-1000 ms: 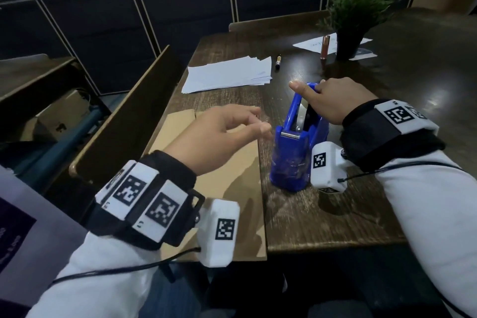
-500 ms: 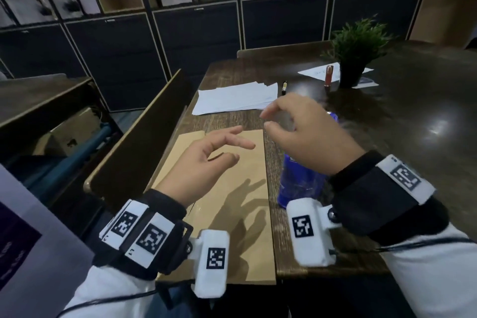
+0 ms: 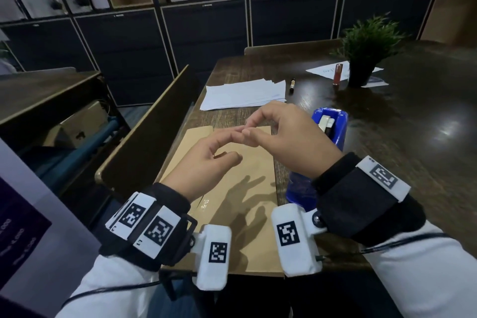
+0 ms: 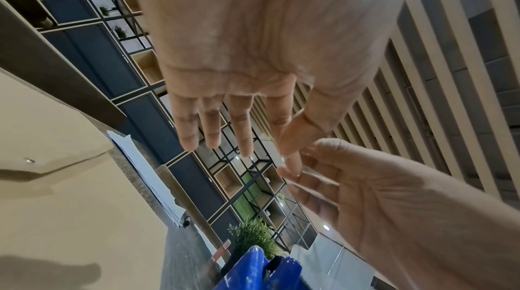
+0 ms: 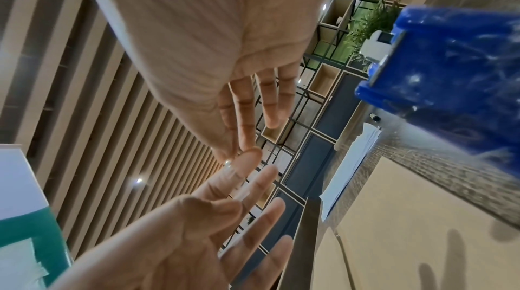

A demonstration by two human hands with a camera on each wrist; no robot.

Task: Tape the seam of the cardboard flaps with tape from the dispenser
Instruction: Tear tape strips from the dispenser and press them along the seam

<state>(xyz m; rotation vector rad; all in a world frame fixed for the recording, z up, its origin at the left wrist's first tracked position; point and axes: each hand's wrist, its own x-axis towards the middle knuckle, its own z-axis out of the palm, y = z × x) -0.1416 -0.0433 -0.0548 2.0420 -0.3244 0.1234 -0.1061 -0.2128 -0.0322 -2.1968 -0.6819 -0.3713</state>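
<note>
Brown flat cardboard below; right hand fingers pinch clear tape, left hand fingers straight

Both hands hovered over the worktop's near edge. The left hand lay open, fingers straight, its index tip meeting the right hand, whose curled thumb and forefinger pinched a clear tape strip.

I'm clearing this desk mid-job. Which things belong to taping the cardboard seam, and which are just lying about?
Job: blue tape dispenser; cardboard flaps; clear tape strip at the fingertips; left hand; right hand.
Lying about: stack of white paper; pen; potted plant; reddish tube; loose sheet under the plant.
</note>
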